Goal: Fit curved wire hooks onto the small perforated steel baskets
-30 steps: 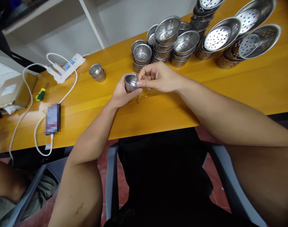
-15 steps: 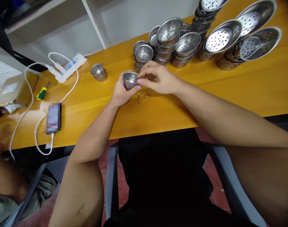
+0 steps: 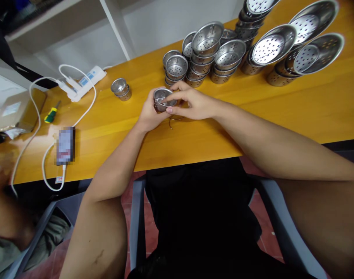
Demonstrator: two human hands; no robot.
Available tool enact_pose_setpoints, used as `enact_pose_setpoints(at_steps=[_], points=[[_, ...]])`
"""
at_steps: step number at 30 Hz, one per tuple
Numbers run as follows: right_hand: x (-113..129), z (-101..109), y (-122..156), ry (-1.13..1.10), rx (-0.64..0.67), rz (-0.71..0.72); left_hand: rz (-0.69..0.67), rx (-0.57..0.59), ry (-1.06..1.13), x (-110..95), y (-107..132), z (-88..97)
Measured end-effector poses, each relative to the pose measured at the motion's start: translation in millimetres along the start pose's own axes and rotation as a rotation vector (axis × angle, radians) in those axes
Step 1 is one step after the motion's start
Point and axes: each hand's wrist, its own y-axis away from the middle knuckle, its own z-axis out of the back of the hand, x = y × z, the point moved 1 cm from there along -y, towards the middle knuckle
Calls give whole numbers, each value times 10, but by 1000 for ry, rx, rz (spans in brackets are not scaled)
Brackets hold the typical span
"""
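My left hand is closed around a small perforated metal cup, tilted a little with its mouth upward. My right hand grips the cup's right side. Its index finger reaches over the rim into the inside, while the thumb lies against the outer wall. Whether the fingertips pinch anything small inside the cup is too fine to make out. Just below the hands, a thin curved wire lies on the yellow table, partly hidden by my right hand.
Stacked perforated cups and taller stacks stand behind and to the right. Two nested cups sit left. Further left are a power strip, white cables, a phone, a screwdriver, a carton and another person's arm.
My right index finger has moved from beside the rim to inside the cup, and the thumb has come lower. The cup has shifted slightly right. More of the wire is covered.
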Motion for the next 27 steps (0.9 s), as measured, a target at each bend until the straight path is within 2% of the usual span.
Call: enact_pose_setpoints(at_steps=[7,13,15,17,19,21,23,27], points=[[95,52,1,-57,-92,-60,-50,29,50,11,7,-36],[201,116,-10,-19,-159,-11,-46,74,114,16,14,-74],[217,206,-29,77,-273,-6,16,77,129,-1,26,-69],[183,351,-53,192,-472,45,89,74,119,-33,38,-60],[92,533,-75,270,-709,172,124,63,109,-74,44,-53],[-33,710,-86,295,-869,366,127,60,108,-109,46,-54],[-167,853,-91,325,-930,406,126,60,105,-122,47,-58],[-357,971,-96,346,-927,345,118,65,89,-68,55,-59]])
